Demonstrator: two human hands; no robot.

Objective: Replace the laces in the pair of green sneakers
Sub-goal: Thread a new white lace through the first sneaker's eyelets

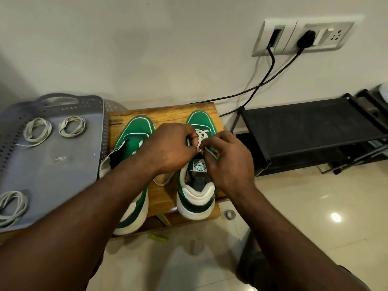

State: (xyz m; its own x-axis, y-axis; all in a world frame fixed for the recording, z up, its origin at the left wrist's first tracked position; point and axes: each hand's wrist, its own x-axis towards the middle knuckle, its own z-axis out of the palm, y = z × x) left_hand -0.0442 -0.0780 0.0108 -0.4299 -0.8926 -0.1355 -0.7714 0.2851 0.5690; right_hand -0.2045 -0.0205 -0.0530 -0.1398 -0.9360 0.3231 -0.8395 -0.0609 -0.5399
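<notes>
Spare laces (37,131) sit coiled in the grey tray (52,175); next to it, on the wooden counter (163,196), stands the left sneaker (134,141). The left hand (170,148) pinches the white lace (201,134) over the right sneaker (197,120), and the right hand (228,162) pinches it too

Green sneakers (195,164) with white soles and laces (200,135), grey perforated tray (52,164), black rack (310,127).

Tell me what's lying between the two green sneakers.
A loose white lace end lies there on the stool, on its bare wood, as the head view shows.
</notes>
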